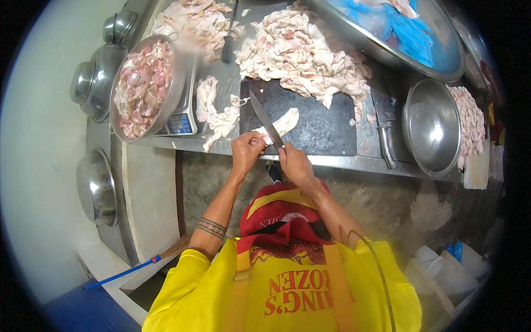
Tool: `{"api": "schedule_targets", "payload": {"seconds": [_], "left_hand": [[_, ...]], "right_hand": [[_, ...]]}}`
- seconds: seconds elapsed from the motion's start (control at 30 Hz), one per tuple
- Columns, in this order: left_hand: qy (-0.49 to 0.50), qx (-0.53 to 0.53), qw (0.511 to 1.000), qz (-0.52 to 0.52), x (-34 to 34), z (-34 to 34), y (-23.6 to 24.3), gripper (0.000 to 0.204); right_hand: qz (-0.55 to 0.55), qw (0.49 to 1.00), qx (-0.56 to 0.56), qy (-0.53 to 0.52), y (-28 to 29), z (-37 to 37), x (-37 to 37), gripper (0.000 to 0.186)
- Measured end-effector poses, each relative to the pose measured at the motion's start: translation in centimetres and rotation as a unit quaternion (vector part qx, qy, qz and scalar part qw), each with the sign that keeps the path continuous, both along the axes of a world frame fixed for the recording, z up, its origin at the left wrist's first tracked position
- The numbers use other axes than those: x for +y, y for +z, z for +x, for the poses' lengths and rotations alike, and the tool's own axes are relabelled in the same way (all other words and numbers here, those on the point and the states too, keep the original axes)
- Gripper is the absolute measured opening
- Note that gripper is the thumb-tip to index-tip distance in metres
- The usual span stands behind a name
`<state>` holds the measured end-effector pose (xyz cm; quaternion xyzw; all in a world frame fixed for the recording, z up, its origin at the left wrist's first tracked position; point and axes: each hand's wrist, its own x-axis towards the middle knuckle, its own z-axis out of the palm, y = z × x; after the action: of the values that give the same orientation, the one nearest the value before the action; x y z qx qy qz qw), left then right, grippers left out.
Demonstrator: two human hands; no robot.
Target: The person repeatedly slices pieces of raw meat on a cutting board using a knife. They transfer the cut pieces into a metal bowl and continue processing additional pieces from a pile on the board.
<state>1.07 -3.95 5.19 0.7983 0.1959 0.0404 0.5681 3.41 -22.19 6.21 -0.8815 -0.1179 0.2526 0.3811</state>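
My left hand (249,144) pinches a pale piece of raw skin or fat (283,123) at the lower left of a dark cutting board (326,127). My right hand (293,166) grips a long knife (264,117), its blade lying diagonally over that piece, point toward the back left. A large heap of similar pale pieces (293,50) covers the back of the board, and loose strips (215,110) lie on the metal table to the left of it.
On the left are a full steel bowl (138,88) on a scale (182,123). A cleaver (383,127), an empty bowl (431,127) and more pieces (470,116) are right. A big basin with blue plastic (409,39) sits back right; a broom (127,271) is low left.
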Motion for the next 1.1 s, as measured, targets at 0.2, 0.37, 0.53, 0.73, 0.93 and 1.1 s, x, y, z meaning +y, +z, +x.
{"api": "schedule_targets", "payload": {"seconds": [0.2,0.37,0.53,0.73,0.93,1.1], "left_hand": [[-0.048,0.017,0.99,-0.13,0.4,4.0,2.4,0.012],[-0.106,-0.059,0.958,-0.261,-4.8,8.7,5.0,0.016],[-0.165,-0.031,0.956,-0.242,-4.9,10.5,3.8,0.017],[-0.08,0.104,0.988,-0.084,-2.3,7.5,-1.0,0.02],[-0.008,0.104,0.983,-0.151,-3.0,6.3,-1.9,0.019],[-0.002,0.071,0.993,-0.09,-3.5,6.2,-1.3,0.017]], "right_hand": [[0.115,0.978,0.101,-0.145,0.8,0.7,-5.9,0.041],[0.101,0.964,0.076,-0.233,1.9,1.8,-11.6,0.041],[0.082,0.949,0.044,-0.3,2.6,1.5,-14.6,0.045],[0.012,0.974,0.033,-0.222,2.8,0.5,-13.3,0.045],[-0.098,0.992,-0.058,-0.051,2.2,-0.4,-6.5,0.032],[-0.158,0.985,-0.068,0.004,2.9,-1.7,-6.3,0.023]]}}
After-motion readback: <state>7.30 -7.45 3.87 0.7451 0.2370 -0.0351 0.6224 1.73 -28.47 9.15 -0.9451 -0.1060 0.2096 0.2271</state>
